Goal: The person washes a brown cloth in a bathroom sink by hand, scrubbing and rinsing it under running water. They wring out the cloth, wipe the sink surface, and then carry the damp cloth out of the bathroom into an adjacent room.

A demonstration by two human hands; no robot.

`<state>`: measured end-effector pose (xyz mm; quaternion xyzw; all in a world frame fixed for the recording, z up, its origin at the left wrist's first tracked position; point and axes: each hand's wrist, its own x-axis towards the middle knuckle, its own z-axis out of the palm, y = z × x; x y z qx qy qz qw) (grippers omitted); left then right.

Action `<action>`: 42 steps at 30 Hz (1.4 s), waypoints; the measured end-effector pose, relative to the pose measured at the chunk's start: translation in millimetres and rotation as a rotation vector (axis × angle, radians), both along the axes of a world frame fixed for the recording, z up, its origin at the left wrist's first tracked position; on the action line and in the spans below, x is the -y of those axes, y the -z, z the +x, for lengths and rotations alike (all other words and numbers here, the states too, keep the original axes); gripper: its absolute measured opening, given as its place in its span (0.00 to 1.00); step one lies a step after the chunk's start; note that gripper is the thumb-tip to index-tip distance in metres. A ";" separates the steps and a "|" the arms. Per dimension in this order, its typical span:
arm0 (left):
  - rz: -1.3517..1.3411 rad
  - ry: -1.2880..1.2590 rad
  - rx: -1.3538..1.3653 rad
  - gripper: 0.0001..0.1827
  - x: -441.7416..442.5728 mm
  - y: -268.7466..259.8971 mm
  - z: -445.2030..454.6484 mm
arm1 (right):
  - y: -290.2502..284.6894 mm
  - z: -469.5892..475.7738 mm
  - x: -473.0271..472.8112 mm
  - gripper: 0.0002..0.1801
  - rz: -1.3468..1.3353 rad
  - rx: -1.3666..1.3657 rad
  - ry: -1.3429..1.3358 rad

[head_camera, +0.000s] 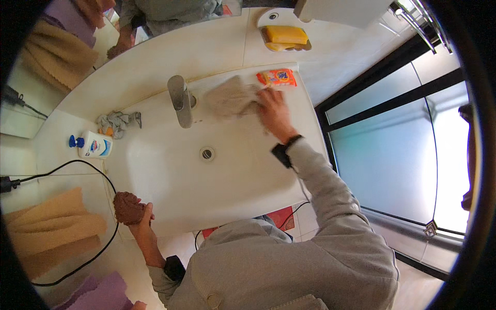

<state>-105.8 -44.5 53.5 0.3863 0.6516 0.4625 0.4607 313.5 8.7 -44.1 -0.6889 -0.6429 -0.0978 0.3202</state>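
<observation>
My left hand (145,221) grips a bunched reddish-brown cloth (130,208) at the front left rim of a white washbasin (174,190). At the back right of the basin, my right hand (274,110) is blurred. Its fingers are closed on the edge of a greyish-beige cloth (230,97), also blurred and spread over the ledge right of the tap. Just beyond those fingers lies an orange Tide packet (278,78) in the rear corner. A metal tap (180,102) stands at the back, above the round drain (207,154).
A pump bottle (97,144) and a crumpled grey cloth (118,123) sit on the left ledge. Yellow soap bars (286,35) rest in a wall dish. A black cable (110,248) loops at left, near hanging towels (54,221). Right stands a frosted glass panel (379,139).
</observation>
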 end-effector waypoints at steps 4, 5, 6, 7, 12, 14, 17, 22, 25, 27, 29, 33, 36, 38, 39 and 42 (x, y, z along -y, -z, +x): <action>-0.045 -0.055 0.008 0.17 1.0 4.4 -4.3 | 1.3 79.6 62.3 0.20 -0.126 -0.007 0.111; 0.013 0.015 0.048 0.17 1.7 3.9 -5.4 | 5.2 85.0 75.0 0.21 -0.305 0.034 0.148; -0.002 0.022 0.099 0.18 -0.7 4.1 -6.4 | 8.9 85.9 88.9 0.22 -0.224 0.003 0.077; 0.086 0.086 0.090 0.14 -0.5 3.9 -7.6 | 11.6 82.4 101.2 0.23 -0.242 -0.042 0.110; 0.025 0.037 0.046 0.14 3.2 1.5 -27.8 | 2.4 34.4 183.1 0.26 -0.325 -0.079 0.008; 0.007 0.022 0.074 0.14 10.6 3.8 -41.8 | -1.7 7.5 210.6 0.26 -0.404 -0.115 0.006; 0.027 0.000 0.103 0.14 24.5 9.2 -65.5 | -4.2 -39.4 233.4 0.27 -0.495 -0.026 -0.109; 0.020 0.027 0.078 0.14 58.0 17.6 -103.0 | 1.5 -134.5 211.0 0.24 -0.452 -0.062 -0.451; 0.031 0.020 0.135 0.16 82.4 21.3 -120.6 | 17.8 -220.7 180.3 0.24 -0.410 0.042 -0.735; 0.012 0.007 0.084 0.16 99.8 20.5 -131.9 | 25.4 -282.3 158.2 0.20 -0.334 0.055 -0.806; 0.026 -0.009 0.066 0.16 112.4 21.2 -139.1 | 28.8 -343.1 135.2 0.19 -0.237 0.029 -0.850; 0.020 -0.045 0.101 0.17 123.7 22.0 -145.9 | 21.9 -425.8 106.7 0.18 -0.281 0.034 -0.879; 0.044 -0.088 0.123 0.16 125.4 20.9 -146.5 | 11.2 -428.9 92.9 0.17 -0.518 -0.432 -0.781; 0.056 -0.121 0.091 0.16 125.6 20.5 -144.9 | 2.3 -400.2 69.4 0.16 -0.447 -0.686 -0.518; 0.066 -0.138 0.076 0.16 125.4 19.9 -143.2 | -3.3 -379.7 50.5 0.16 -0.280 -0.748 -0.424; -0.067 -0.173 0.077 0.19 121.6 21.5 -137.4 | -17.0 -311.3 -19.3 0.14 0.066 -0.605 -0.220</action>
